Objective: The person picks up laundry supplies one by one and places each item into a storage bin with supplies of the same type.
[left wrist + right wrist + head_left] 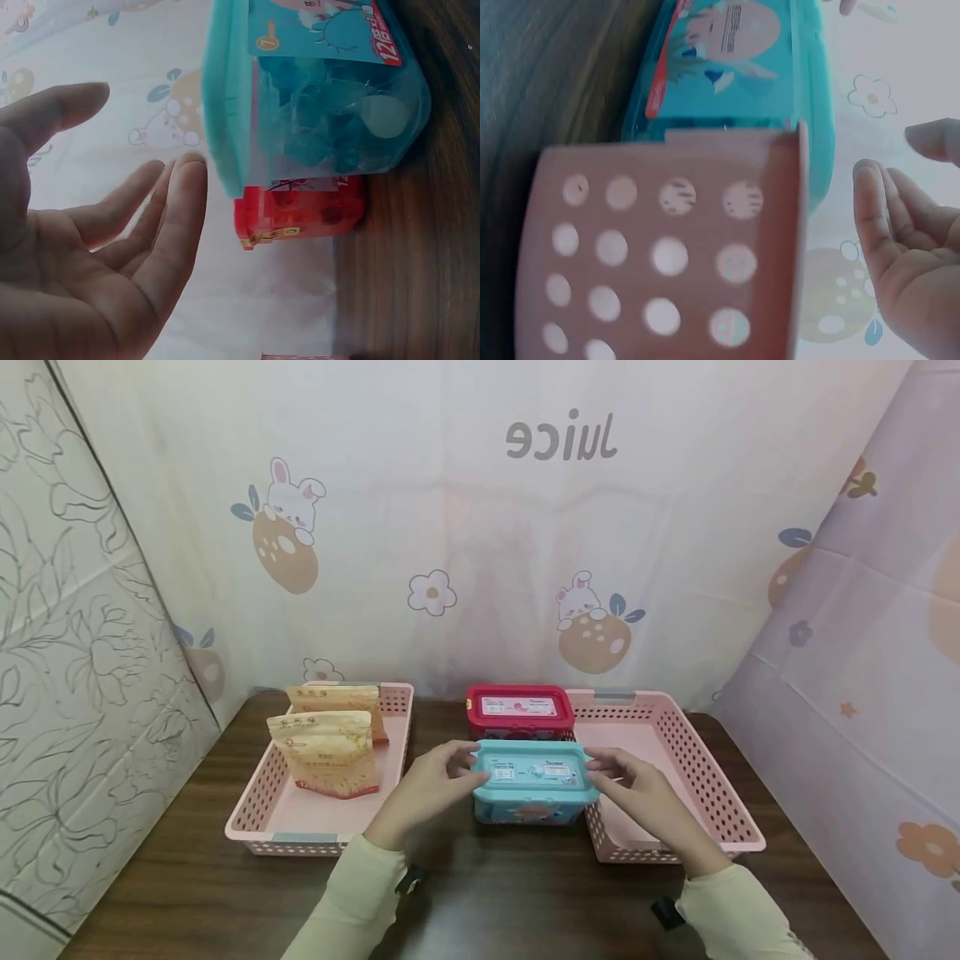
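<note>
A turquoise lidded plastic box [534, 781] stands upright on the table between two baskets. Through its clear side in the left wrist view, several blue-green capsules show inside. My left hand [435, 789] is at the box's left end, fingers loosely bent; the left wrist view puts its fingertips [191, 169] just off the lid's edge. At the other end is my right hand [648, 793], its thumb and fingers apart. In the right wrist view, its fingertips [866, 176] also stay clear of the lid. A red lidded box [520, 710] sits directly behind the turquoise one.
To the left, a pink perforated basket [251, 814] holds two yellow pouches [326, 756] standing upright. Another pink basket [712, 768] lies close against the boxes on the right. Behind the dark wooden table [495, 893] hangs a printed curtain [480, 527].
</note>
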`<state>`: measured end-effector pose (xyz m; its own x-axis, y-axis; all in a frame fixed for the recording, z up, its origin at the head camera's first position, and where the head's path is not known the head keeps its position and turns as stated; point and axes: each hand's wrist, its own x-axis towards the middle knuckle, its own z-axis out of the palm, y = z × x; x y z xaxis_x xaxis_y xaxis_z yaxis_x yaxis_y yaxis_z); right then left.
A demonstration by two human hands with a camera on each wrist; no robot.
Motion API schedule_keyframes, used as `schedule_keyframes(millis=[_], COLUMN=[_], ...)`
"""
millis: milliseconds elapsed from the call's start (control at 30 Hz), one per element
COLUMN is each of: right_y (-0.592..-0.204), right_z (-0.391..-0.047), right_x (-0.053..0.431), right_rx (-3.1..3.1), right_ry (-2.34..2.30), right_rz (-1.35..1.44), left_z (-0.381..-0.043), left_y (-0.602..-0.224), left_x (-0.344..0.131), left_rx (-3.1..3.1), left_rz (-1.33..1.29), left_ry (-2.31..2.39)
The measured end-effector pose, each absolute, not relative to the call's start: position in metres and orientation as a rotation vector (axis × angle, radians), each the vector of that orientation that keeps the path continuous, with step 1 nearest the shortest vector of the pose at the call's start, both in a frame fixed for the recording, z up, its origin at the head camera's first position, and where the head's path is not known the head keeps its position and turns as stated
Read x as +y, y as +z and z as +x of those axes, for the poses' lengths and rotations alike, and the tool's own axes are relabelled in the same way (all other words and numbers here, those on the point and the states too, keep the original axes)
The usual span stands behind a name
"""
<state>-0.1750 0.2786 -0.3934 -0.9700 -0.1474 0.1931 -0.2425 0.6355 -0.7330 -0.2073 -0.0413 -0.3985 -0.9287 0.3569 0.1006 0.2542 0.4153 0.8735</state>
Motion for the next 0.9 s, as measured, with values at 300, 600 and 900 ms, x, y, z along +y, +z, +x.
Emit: schedule_keyframes(millis=[300, 600, 900], right_y=[-0.390, -0.388, -0.394], right_z=[-0.189, -0.199, -0.206], right_x=[0.283, 0.283, 0.287], right_rx=[-2.872, -2.955, -3.002], right_ry=[1.159, 1.114, 1.137], right_rz=[0.207, 0.183, 0.194], left_z=[-0.218, -0.224, -0.223], left_y=[-0.404, -0.407, -0.410], left_x=[-0.031, -0.028, -0.020], left_rx=[2.565, 2.619, 2.784], left_rz=[0.488, 0.458, 0.440], left_ry=[1.518, 1.460, 1.316])
